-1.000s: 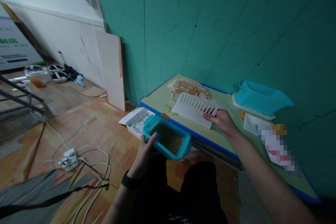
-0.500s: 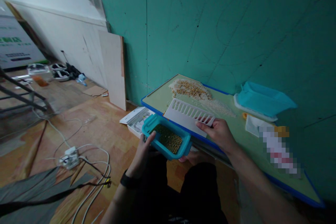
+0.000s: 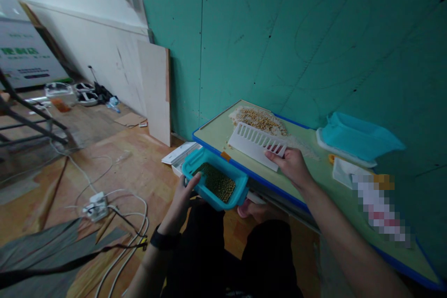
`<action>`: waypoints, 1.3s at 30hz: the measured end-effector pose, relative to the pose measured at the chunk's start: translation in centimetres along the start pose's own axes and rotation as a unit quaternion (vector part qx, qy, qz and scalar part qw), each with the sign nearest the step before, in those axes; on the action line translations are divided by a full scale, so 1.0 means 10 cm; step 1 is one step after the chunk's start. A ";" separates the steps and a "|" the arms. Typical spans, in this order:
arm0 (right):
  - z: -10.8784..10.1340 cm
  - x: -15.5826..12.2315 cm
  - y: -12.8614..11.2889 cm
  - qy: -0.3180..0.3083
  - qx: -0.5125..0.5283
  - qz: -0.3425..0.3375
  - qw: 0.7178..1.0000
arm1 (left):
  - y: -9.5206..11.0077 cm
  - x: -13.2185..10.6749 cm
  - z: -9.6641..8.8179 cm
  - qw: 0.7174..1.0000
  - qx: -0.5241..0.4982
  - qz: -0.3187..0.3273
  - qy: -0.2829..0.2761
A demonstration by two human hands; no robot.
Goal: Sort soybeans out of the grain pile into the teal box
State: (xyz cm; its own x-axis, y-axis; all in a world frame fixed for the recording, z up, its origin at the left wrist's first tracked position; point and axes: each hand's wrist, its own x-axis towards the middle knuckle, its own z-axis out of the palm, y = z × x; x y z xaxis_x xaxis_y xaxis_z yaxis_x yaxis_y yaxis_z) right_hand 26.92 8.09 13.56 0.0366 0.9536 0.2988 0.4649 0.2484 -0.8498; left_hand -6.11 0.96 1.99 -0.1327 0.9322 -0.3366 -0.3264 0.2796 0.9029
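My left hand (image 3: 181, 200) grips the near end of a teal plastic box (image 3: 214, 184) filled with small green beans, held just below the front edge of the blue-rimmed table (image 3: 244, 170). On the tabletop my right hand (image 3: 291, 166) pinches the right end of a white slotted comb-like scraper (image 3: 256, 145). Beyond the scraper lies a heap of yellow beans mixed with white grains (image 3: 260, 121) near the far corner.
A teal lid or tray on a white base (image 3: 356, 137) and a white dish (image 3: 345, 170) sit at the table's right. A green wall (image 3: 296, 32) backs the table. On the floor: a white box (image 3: 181, 154), a power strip with cables (image 3: 96, 205), a leaning board (image 3: 155, 91).
The scraper moved toward the table's front edge, above the teal box, then back toward the bean heap. The teal box stays at the edge in my left hand.
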 end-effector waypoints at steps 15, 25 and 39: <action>0.18 -0.08 -0.16 -0.006 0.025 -0.014 1.000 | 0.16 0.00 -0.10 0.999 -0.012 -0.008 -0.035; 0.15 0.03 -0.07 -0.041 0.026 -0.001 0.999 | 0.12 0.05 -0.11 0.999 -0.011 -0.008 -0.038; -0.15 0.66 0.29 0.052 0.015 0.000 0.999 | -0.21 0.04 0.08 0.996 -0.046 -0.052 -0.053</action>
State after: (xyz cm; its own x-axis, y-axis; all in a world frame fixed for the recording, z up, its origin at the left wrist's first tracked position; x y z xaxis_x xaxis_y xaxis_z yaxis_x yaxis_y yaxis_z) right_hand 29.84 14.82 13.76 0.1281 0.9311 0.3416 0.4380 0.2559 -0.8618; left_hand -4.72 0.95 0.21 0.0032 0.9198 -0.3924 -0.4189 0.3576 0.8346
